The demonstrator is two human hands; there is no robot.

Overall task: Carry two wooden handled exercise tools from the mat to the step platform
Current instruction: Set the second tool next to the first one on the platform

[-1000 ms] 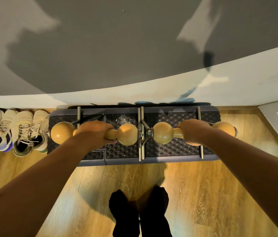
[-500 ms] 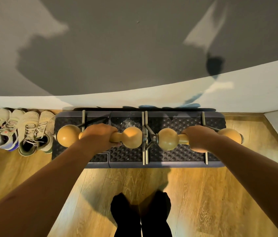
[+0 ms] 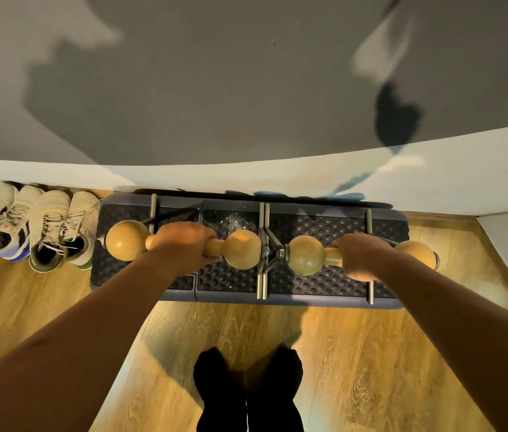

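Gripping wooden handles (image 3: 243, 249): both hands (image 3: 184, 244).

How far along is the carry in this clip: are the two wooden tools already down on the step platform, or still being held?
Done: both tools are over the step platform, away from any mat. In hand: the left hand grips the left tool and the right hand grips the right tool, their metal frames lying across the studded top. I cannot tell if the frames bear weight yet. Left: letting go of both grips.
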